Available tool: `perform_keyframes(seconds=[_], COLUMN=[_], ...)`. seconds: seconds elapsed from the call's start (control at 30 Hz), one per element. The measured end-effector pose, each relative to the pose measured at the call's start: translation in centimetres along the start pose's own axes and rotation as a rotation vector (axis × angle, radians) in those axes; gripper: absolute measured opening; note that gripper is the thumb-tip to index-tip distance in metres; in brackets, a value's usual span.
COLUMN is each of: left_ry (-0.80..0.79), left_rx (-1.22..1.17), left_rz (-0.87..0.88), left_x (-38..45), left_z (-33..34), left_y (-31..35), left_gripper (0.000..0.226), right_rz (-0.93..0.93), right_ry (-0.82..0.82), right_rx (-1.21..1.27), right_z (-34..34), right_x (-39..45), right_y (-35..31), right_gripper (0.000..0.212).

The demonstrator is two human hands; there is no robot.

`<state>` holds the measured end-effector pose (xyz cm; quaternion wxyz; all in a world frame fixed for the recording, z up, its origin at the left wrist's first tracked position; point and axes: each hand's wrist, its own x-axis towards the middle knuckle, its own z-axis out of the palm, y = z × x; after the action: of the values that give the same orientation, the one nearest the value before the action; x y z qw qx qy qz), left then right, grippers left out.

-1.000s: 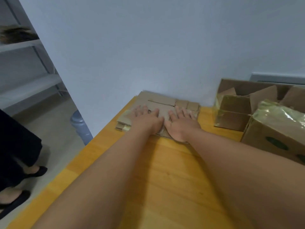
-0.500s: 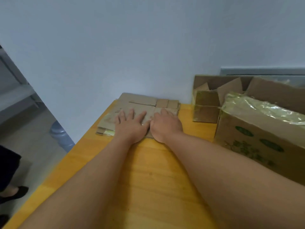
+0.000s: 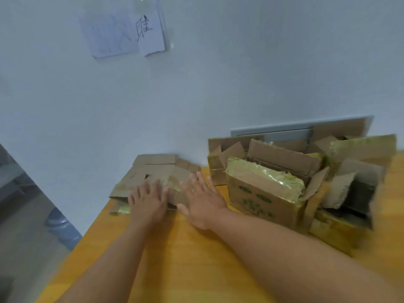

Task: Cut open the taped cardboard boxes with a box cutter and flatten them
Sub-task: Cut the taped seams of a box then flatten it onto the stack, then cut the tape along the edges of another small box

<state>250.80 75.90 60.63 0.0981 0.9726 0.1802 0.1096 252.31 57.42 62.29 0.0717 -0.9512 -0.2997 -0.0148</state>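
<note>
Taped printed box [image 3: 262,193] upright on the desk [image 3: 196,259] at centre right, long axis running rightward, just beside the right hand [image 3: 202,201], fingers spread, empty; left hand [image 3: 147,203] flat on the flattened cardboard [image 3: 153,171], farther off.

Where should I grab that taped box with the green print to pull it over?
Probably by its two short ends, coming from above and the near side. The green-printed box stands upright with its glossy taped top closed, so there is no flap to hook; other opened boxes crowd behind.
</note>
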Motion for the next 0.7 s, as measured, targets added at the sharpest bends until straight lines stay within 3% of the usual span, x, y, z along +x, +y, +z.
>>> perform_keyframes(seconds=[0.2,0.43,0.7], left_ry=[0.18,0.289,0.291], left_rx=[-0.045,-0.141,-0.278], left_rz=[0.112,0.36,0.672], left_x=[-8.3,-17.0,-24.7], left_z=[-3.0,-5.2,-2.2], left_y=[3.3,12.4,25.6], left_gripper=[0.068,0.057,0.048], right_rz=[-0.119,-0.18,0.033], right_ry=[0.114,0.331,0.405], right_rx=[-0.102,-0.234,-0.189], right_z=[-3.4,-9.0,-10.6], right_x=[-6.9,-18.5,-29.7], right_y=[-0.7,4.5,16.3], right_gripper=[0.064,0.058,0.049])
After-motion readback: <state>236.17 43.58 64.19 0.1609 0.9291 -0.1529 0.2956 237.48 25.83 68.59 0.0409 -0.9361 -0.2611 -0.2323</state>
